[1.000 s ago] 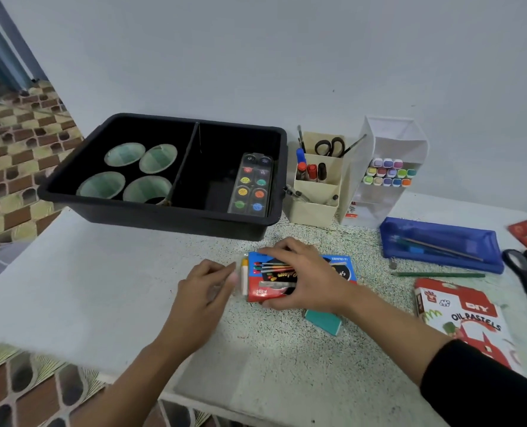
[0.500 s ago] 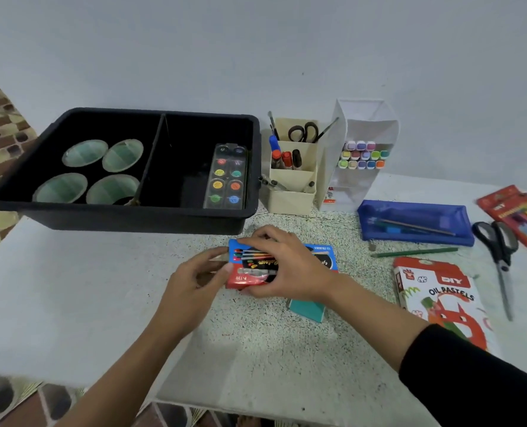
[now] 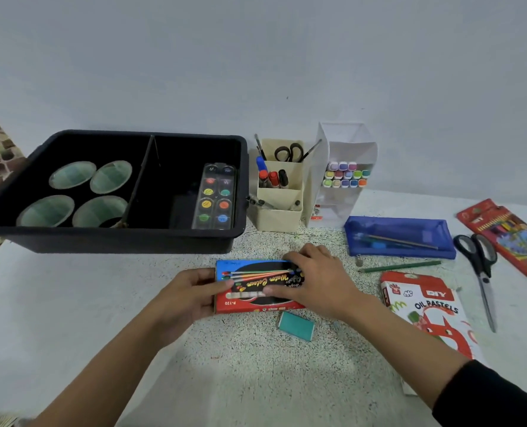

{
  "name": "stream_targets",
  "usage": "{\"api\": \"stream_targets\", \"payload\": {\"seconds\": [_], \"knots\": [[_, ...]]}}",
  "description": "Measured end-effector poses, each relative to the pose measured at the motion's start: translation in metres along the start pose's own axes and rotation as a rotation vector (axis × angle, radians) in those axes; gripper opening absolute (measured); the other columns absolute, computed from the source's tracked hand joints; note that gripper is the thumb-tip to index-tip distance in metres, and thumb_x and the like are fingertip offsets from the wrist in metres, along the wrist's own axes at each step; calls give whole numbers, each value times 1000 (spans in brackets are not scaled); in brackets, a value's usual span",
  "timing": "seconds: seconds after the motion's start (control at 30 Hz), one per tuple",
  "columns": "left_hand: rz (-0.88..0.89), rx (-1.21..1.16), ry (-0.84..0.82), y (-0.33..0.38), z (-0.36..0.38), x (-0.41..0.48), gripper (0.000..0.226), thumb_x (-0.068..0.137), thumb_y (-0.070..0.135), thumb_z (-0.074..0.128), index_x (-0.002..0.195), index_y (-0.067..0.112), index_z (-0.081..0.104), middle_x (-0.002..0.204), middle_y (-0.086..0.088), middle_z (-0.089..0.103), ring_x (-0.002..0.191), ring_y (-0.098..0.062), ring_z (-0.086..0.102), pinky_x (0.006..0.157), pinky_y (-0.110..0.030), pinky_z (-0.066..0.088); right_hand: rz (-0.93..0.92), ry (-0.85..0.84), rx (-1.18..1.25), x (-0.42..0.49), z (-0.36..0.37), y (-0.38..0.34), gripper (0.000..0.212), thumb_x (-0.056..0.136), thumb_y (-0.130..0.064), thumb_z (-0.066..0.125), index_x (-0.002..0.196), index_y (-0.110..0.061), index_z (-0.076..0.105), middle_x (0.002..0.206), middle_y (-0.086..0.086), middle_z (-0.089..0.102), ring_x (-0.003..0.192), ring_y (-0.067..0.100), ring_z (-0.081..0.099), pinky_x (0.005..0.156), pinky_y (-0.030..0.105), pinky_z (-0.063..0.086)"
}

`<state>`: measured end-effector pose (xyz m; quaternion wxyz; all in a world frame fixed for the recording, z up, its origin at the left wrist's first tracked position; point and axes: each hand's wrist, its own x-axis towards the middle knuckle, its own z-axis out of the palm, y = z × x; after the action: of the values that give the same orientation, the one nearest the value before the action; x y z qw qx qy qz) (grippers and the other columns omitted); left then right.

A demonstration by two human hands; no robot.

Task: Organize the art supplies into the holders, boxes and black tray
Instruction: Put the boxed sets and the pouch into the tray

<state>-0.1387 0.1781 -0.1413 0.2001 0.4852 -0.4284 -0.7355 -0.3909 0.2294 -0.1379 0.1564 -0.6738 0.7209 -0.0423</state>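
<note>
Nearest you, a small teal block [image 3: 296, 325] lies loose on the table [image 3: 71, 303]. Just behind it, both your hands are on the water colour box [image 3: 250, 305], which lies flat on the table. Your left hand [image 3: 191, 298] grips its left end, thumb on top. Your right hand [image 3: 317, 282] curls over its right part. I cannot tell if the end flap is closed, because your left hand hides it. This box is not put away yet.

To the right, the oil pastels box [image 3: 425, 312], a green pencil [image 3: 400, 266], the big scissors [image 3: 481, 266], the blue pencil case [image 3: 400, 235] and the red pencil box [image 3: 508, 238] wait loose too.

Farther back, the black tray [image 3: 111, 241] already holds four cups [image 3: 71, 192] and a paint palette [image 3: 216, 197]. The beige holder [image 3: 279, 217] has pens and small scissors. The white holder [image 3: 342, 198] has markers. I think you are about halfway.
</note>
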Motion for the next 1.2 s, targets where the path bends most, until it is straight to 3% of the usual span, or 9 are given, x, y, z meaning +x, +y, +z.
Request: {"api": "stream_targets", "payload": {"seconds": [0.1, 0.2, 0.3, 0.37, 0.53, 0.7, 0.87, 1.07, 1.2], "knots": [[21, -9, -14, 3, -1, 2, 44, 82, 19, 74, 124, 11, 61, 106, -10, 76, 101, -29, 73, 83, -38, 61, 21, 6, 38, 0, -1, 2, 97, 57, -100, 36, 128, -36, 49, 115, -4, 48, 112, 21, 43, 98, 44, 46], [46, -16, -16, 8, 0, -1, 38, 81, 15, 72, 117, 20, 62, 98, -6, 77, 93, -25, 75, 75, -33, 62, -3, 17, 163, 2, -2, 3, 77, 61, -91, 56, 116, -39, 44, 106, -8, 45, 104, 18, 45, 87, 37, 47], [26, -26, 23, 10, -5, -2, 50, 76, 15, 78, 121, 18, 58, 110, -11, 73, 94, -27, 75, 76, -38, 62, -75, 57, 258, 2, 3, 5, 64, 64, -82, 68, 105, -41, 42, 100, -12, 46, 98, 15, 46, 78, 33, 44], [15, 7, 47, 11, -10, -5, 56, 74, 18, 80, 125, 14, 58, 111, -12, 74, 96, -27, 75, 74, -37, 62, -95, 75, 311, 2, 3, 5, 59, 65, -78, 71, 102, -41, 42, 99, -14, 48, 99, 13, 45, 79, 32, 44], [141, 225, 254, 2, -7, -12, 25, 82, 21, 78, 105, 20, 69, 86, 5, 78, 77, -9, 75, 56, -19, 54, -99, 83, 291, 5, 4, 1, 58, 68, -72, 74, 105, -39, 43, 105, -12, 49, 104, 14, 41, 84, 34, 42], [170, 64, 304, -9, -3, -15, 10, 92, 33, 64, 100, 26, 67, 79, 12, 77, 76, -2, 74, 61, -22, 59, -69, 135, 254, 11, 13, -2, 64, 70, -72, 72, 115, -32, 52, 106, -11, 47, 105, 12, 40, 80, 31, 38], [163, 24, 341, -15, -6, -17, 34, 87, 26, 70, 121, 22, 70, 95, 2, 76, 86, -12, 75, 68, -32, 63, -65, 104, 327, 13, 17, 2, 64, 71, -70, 73, 119, -34, 53, 106, -12, 47, 107, 12, 40, 80, 27, 37], [124, -116, 345, -18, -7, -17, 40, 79, 31, 69, 117, 18, 73, 98, -5, 78, 102, -27, 72, 91, -51, 58, -66, 97, 442, 13, 17, 7, 60, 70, -67, 76, 116, -35, 56, 107, -13, 50, 110, 11, 43, 85, 28, 41], [130, -97, 320, -19, -6, -17, 42, 79, 33, 69, 118, 17, 73, 102, -7, 77, 103, -27, 72, 87, -45, 60, -69, 102, 469, 12, 18, 11, 56, 70, -64, 79, 114, -36, 57, 108, -13, 51, 109, 10, 45, 88, 26, 42]]}}
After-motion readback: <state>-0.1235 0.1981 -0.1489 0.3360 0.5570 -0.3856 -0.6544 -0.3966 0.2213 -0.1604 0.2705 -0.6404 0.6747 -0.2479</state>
